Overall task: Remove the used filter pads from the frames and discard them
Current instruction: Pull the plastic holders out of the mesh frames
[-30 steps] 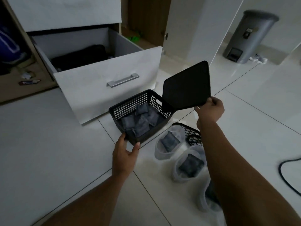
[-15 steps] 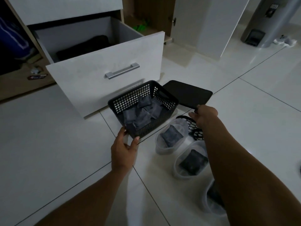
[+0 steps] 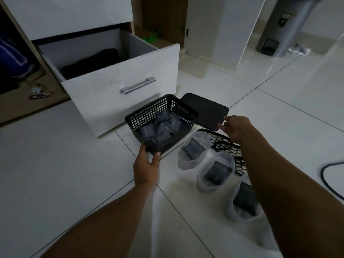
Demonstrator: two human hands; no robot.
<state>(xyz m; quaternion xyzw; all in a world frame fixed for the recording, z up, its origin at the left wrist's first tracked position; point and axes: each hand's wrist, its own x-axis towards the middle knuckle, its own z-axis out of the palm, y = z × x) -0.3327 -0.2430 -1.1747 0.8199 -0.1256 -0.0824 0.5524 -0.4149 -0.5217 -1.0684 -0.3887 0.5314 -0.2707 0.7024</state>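
The open white drawer [image 3: 119,86] stands just behind the black mesh basket [image 3: 149,116]. A flat black panel [image 3: 204,108] lies on the floor just right of the basket. A black honeycomb frame [image 3: 229,148] lies further right and nearer the person. Three clear tubs [image 3: 183,163], each holding one grey pad, run in a row from the basket's near-right side. The left hand [image 3: 147,168] grips the basket's near corner, thumb on one side and fingers on the other. The right hand [image 3: 235,129] has thumb and forefinger at the panel's near edge; I cannot tell whether it is pinching or only touching. Grey filter pads [image 3: 162,127] lie heaped inside the basket.
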